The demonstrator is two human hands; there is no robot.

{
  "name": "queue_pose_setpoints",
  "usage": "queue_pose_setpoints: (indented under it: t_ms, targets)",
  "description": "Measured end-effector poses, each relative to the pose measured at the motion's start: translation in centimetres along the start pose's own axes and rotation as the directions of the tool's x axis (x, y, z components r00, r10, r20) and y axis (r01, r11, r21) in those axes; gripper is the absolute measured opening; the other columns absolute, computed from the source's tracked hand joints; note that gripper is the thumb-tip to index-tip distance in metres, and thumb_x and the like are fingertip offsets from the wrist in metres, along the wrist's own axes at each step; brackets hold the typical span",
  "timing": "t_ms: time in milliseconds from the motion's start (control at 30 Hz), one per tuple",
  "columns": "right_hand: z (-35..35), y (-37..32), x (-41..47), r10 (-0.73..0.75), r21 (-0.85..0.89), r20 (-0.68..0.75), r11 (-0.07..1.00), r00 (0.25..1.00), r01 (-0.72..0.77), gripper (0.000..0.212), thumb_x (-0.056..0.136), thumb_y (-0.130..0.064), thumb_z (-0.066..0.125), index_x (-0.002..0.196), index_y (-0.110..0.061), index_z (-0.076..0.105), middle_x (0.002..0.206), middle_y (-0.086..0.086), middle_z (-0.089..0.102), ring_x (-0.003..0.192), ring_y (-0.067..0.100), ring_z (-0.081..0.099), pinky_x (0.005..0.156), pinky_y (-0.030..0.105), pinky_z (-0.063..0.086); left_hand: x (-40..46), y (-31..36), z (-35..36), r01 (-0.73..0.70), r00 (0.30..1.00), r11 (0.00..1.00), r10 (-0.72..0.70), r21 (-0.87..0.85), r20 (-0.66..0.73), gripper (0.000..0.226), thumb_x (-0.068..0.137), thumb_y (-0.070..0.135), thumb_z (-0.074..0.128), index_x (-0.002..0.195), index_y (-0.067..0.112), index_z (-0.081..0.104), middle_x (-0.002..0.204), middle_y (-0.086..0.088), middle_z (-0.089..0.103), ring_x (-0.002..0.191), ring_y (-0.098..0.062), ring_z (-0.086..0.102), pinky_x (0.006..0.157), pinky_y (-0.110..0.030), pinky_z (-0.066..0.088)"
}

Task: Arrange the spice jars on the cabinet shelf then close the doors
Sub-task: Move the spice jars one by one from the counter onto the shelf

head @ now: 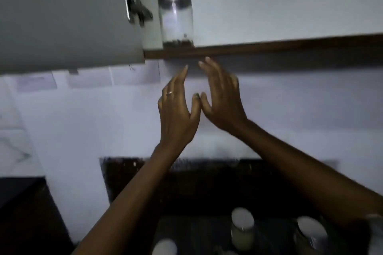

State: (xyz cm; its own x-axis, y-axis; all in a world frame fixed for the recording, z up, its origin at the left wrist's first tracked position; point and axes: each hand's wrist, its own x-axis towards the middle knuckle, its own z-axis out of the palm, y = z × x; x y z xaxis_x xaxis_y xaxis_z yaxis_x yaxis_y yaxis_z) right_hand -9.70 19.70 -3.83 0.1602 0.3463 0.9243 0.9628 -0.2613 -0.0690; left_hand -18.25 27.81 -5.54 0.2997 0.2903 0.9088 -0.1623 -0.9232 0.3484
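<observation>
A clear glass jar with a steel lid stands at the left end of the cabinet shelf, a little dark spice at its bottom. Just below the shelf edge, my left hand and my right hand are raised side by side, fingers straight and holding nothing; their thumbs nearly touch. The open cabinet door hangs to the left, its hinge beside the jar. On the dark counter below stand three white-lidded jars: one in the middle, one at the right, one at the bottom edge.
A white tiled wall fills the space between shelf and counter. The dark counter runs along the bottom, with another dark surface at the lower left. The picture is blurred by motion.
</observation>
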Motion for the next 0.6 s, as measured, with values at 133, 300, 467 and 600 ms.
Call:
queue_pose_setpoints:
  t_ms: [133, 300, 467, 600]
  targets:
    - [-2.1, 0.5, -6.3, 0.042, -0.028, 0.02, 0.999, 0.999, -0.041, 0.048, 0.078, -0.012, 0.059, 0.125, -0.006, 0.054, 0.132, 0.013, 0.054, 0.123, 0.029, 0.049, 0.1, 0.038, 0.031, -6.0, 1.9, 0.4, 0.022, 0.994, 0.997, -0.015, -0.07, 0.104, 0.049, 0.09, 0.021, 0.051, 0.138, 0.016, 0.042, 0.141, -0.003, 0.048, 0.127, -0.02, 0.046, 0.106, -0.046, 0.038]
    - [-4.9, 2.0, -14.0, 0.133, -0.08, 0.078, 0.989, 0.988, -0.127, 0.046, 0.073, -0.008, 0.057, 0.119, -0.01, 0.055, 0.124, 0.007, 0.057, 0.116, 0.017, 0.045, 0.09, 0.03, 0.028, -12.8, 3.5, 1.9, 0.077, 0.974, 0.984, -0.04, -0.158, 0.223, 0.046, 0.086, 0.012, 0.053, 0.132, 0.011, 0.047, 0.132, -0.006, 0.053, 0.119, -0.023, 0.051, 0.097, -0.051, 0.043]
    - [-8.1, 4.0, -22.1, 0.323, -0.158, 0.116, 0.94, 0.939, -0.303, 0.043, 0.075, -0.008, 0.056, 0.118, -0.012, 0.052, 0.121, 0.007, 0.055, 0.113, 0.016, 0.045, 0.091, 0.035, 0.033, -20.1, 5.4, 5.2, 0.185, 0.91, 0.961, -0.089, -0.205, 0.404, 0.046, 0.085, 0.013, 0.055, 0.13, 0.014, 0.047, 0.126, -0.005, 0.054, 0.116, -0.019, 0.051, 0.095, -0.05, 0.044]
    - [-10.6, 5.2, -28.7, 0.481, -0.25, 0.142, 0.863, 0.865, -0.439, 0.044, 0.073, -0.007, 0.055, 0.117, -0.012, 0.053, 0.118, 0.006, 0.056, 0.109, 0.018, 0.047, 0.089, 0.038, 0.035, -26.9, 6.5, 8.0, 0.309, 0.798, 0.928, -0.134, -0.208, 0.587, 0.052, 0.085, 0.014, 0.059, 0.135, 0.018, 0.043, 0.132, -0.001, 0.051, 0.119, -0.012, 0.047, 0.1, -0.041, 0.043]
